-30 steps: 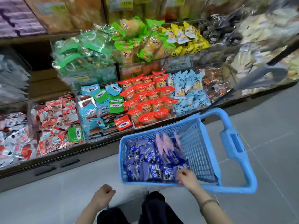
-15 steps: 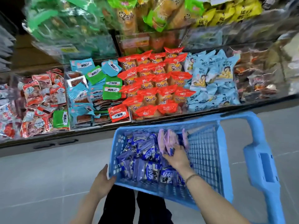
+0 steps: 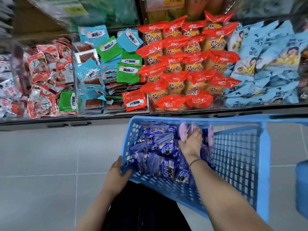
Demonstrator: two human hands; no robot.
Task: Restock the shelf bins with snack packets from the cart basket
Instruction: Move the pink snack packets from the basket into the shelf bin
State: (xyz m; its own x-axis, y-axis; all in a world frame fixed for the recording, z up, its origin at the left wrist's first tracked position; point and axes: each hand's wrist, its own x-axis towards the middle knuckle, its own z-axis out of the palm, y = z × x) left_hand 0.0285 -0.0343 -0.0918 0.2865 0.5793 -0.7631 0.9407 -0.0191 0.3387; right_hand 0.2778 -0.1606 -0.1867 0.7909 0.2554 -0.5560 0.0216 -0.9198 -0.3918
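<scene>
Orange packets (image 3: pixel 188 64) pile just beyond the basket (image 3: pixel 236 157).

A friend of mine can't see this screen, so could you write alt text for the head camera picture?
A person's right hand grips pink packets inside a blue cart basket that also holds dark blue packets, while the left hand holds the basket's near corner. Beyond it, shelf bins hold colourful snack packets.

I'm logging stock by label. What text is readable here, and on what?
"亲嘴烧!" on the green packets.
"薯干脆", as far as legible, on the red-topped packets.
Print on the pale blue packets and the dark blue packets in the basket: too blurred to read.
Yellow shelf tag: blurred.
</scene>
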